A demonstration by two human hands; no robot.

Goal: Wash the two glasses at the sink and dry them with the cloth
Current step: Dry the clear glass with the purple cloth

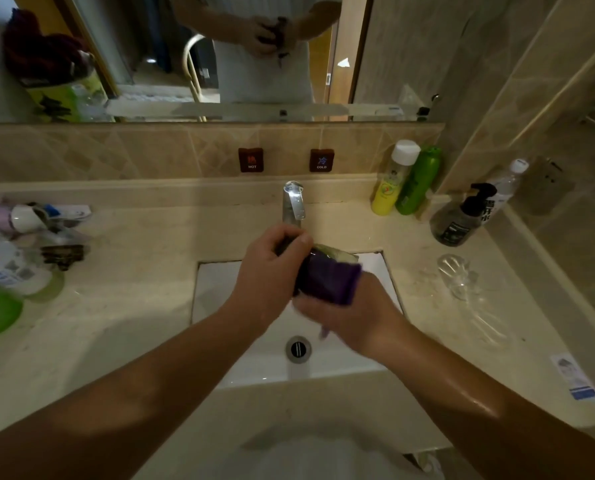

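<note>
Presently, both the left hand (pixel 272 268) and the right hand (pixel 351 317) grip a purple cloth (pixel 327 282) above the sink (pixel 220 289). A clear glass (pixel 458 275) lies at three o'clock on the counter (pixel 133 306).

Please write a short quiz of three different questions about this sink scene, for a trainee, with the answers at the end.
1. True or false: the purple cloth lies flat on the counter.
2. Where is the glass that no hand holds? A) in the sink B) on the counter, right of the sink C) under the tap
3. Fill in: the sign above the tap to the right reads ____.

Key
1. False: the left hand and the right hand hold it above the sink.
2. B
3. COLD
</note>
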